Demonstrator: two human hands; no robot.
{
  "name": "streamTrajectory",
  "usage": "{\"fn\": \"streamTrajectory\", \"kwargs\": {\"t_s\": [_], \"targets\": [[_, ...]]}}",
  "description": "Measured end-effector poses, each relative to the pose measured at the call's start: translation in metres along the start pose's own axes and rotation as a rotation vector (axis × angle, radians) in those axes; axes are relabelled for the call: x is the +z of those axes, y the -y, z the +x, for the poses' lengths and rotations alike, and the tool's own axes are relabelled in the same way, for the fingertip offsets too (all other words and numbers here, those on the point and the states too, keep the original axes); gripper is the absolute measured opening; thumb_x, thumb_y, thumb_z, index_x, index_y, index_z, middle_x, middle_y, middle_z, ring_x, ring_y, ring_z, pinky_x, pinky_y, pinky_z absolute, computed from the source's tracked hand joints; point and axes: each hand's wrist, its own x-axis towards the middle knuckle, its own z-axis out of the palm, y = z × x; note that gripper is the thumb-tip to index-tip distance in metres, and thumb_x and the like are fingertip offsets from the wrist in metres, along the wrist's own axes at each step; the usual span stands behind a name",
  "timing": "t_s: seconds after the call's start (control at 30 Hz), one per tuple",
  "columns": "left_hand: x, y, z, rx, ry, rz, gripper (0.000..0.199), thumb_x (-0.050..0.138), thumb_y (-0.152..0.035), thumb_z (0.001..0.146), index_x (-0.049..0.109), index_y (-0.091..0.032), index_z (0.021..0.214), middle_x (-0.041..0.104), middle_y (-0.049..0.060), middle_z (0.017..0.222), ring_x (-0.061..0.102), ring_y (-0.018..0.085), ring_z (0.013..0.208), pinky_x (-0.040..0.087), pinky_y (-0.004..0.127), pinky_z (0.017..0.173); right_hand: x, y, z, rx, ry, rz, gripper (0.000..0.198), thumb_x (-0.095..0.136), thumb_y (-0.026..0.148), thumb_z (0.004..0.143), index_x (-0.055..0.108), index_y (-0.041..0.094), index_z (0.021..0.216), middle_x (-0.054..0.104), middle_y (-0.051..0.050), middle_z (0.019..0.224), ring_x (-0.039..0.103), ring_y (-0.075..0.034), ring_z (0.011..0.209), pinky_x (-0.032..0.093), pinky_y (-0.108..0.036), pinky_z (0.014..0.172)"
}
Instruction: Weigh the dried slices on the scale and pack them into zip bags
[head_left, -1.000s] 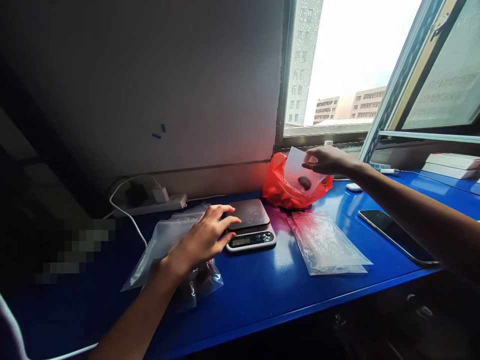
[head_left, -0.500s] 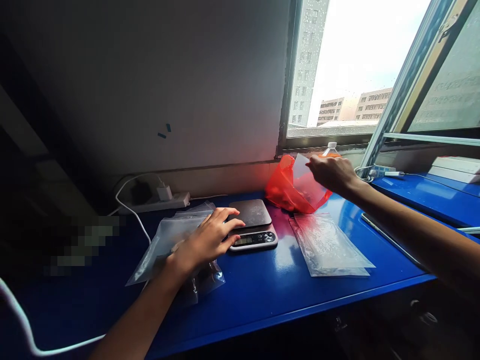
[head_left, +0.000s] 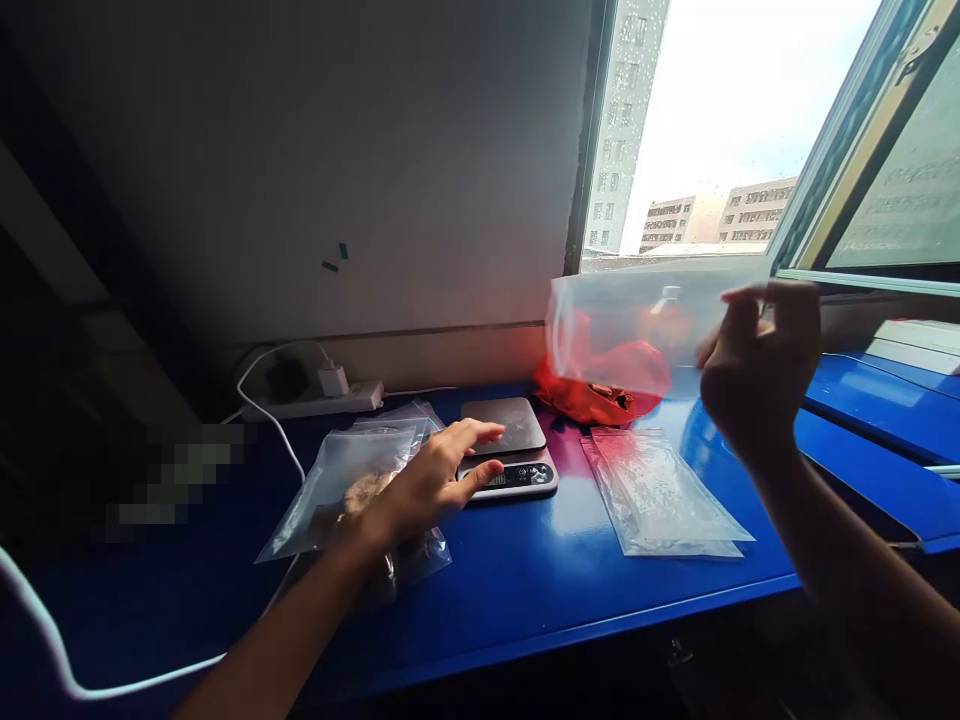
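Right grip (head_left: 765, 365) pinching clear bag (head_left: 622, 312) — probably light, floppy, kinda slippery, so hold by edge. Left grip (head_left: 435, 478) spread by scale (head_left: 514, 425).

Surface (head_left: 525, 580) glossy deep blue. Scale (head_left: 517, 456): pale body, black panel (head_left: 525, 474), grey plate (head_left: 517, 425). Red bag (head_left: 574, 403) bright, translucent. Raised bag (head_left: 600, 300) milky clear, red showing through. Right bags (head_left: 667, 500) clear, mottled whitish. Left bags (head_left: 322, 490) hazy grey, tan patch inside. Cable (head_left: 276, 437), strip (head_left: 337, 403) white. Wall (head_left: 412, 180) grey, two blue marks (head_left: 343, 250).
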Motion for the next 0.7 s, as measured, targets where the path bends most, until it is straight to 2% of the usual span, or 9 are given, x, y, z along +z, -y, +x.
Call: {"fn": "streamTrajectory", "kwargs": {"t_s": [0.03,0.1,0.2,0.3,0.4,0.5,0.6,0.7], "targets": [[0.003,-0.001,0.000,-0.047,-0.016,-0.107,0.041,0.055,-0.045,0.093,0.056,-0.022,0.127,0.067,0.010,0.118,0.064,0.025,0.106,0.055,0.040,0.088,0.002,0.010,-0.011,0.046,-0.023,0.194,0.033,0.021,0.043,0.100,0.040,0.021,0.116,0.049,-0.002,0.061,0.051,-0.019,0.054,0.042,-0.035,0.059],[0.008,-0.001,0.002,-0.120,-0.079,-0.322,0.046,0.050,-0.054,0.094,0.056,-0.021,0.126,0.069,0.011,0.114,0.066,0.024,0.102,0.056,0.037,0.083,0.015,0.030,-0.029,0.122,0.048,0.481,0.026,0.034,0.049,0.097,0.043,0.026,0.105,0.042,0.003,0.054,0.047,-0.017,0.049,0.041,-0.033,0.056],[0.010,0.001,0.004,-0.188,-0.244,-0.534,0.040,0.054,-0.057,0.091,0.065,-0.020,0.101,0.071,0.006,0.090,0.067,0.019,0.083,0.056,0.033,0.077,0.045,0.049,-0.043,0.239,0.160,0.695,0.025,0.039,0.053,0.093,0.044,0.030,0.102,0.042,0.003,0.056,0.044,-0.015,0.049,0.040,-0.032,0.053],[0.004,0.002,0.007,-0.279,-0.409,-0.653,0.033,0.069,-0.051,0.080,0.066,-0.018,0.080,0.066,0.002,0.073,0.062,0.014,0.069,0.053,0.029,0.071,0.069,0.051,-0.050,0.360,0.238,0.887,0.024,0.042,0.053,0.092,0.042,0.031,0.100,0.044,0.003,0.058,0.040,-0.012,0.046,0.037,-0.029,0.049],[-0.004,0.002,0.009,-0.387,-0.536,-0.774,0.031,0.078,-0.046,0.071,0.067,-0.018,0.077,0.065,0.000,0.071,0.060,0.011,0.065,0.052,0.024,0.067,0.079,0.042,-0.058,0.375,0.311,1.096,0.021,0.048,0.049,0.090,0.041,0.030,0.092,0.043,0.006,0.054,0.036,-0.010,0.041,0.032,-0.025,0.044],[-0.010,0.002,0.010,-0.437,-0.617,-0.881,0.027,0.081,-0.039,0.067,0.070,-0.018,0.079,0.068,0.000,0.074,0.062,0.009,0.068,0.051,0.019,0.067,0.081,0.033,-0.063,0.335,0.366,1.234,0.017,0.054,0.040,0.087,0.043,0.028,0.087,0.042,0.007,0.050,0.036,-0.010,0.039,0.026,-0.023,0.041],[-0.013,0.003,0.010,-0.451,-0.660,-0.946,0.025,0.080,-0.034,0.065,0.073,-0.016,0.082,0.070,0.002,0.075,0.064,0.010,0.071,0.052,0.018,0.068,0.082,0.029,-0.063,0.355,0.447,1.303,0.011,0.055,0.033,0.084,0.046,0.026,0.085,0.048,0.006,0.049,0.040,-0.010,0.037,0.027,-0.024,0.040],[-0.017,0.006,0.011,-0.498,-0.733,-0.914,0.023,0.079,-0.030,0.064,0.072,-0.016,0.081,0.071,0.002,0.071,0.064,0.010,0.067,0.052,0.018,0.066,0.083,0.027,-0.064,0.355,0.505,1.332,0.011,0.055,0.029,0.080,0.046,0.026,0.087,0.052,0.006,0.048,0.043,-0.012,0.036,0.030,-0.026,0.040]]}}
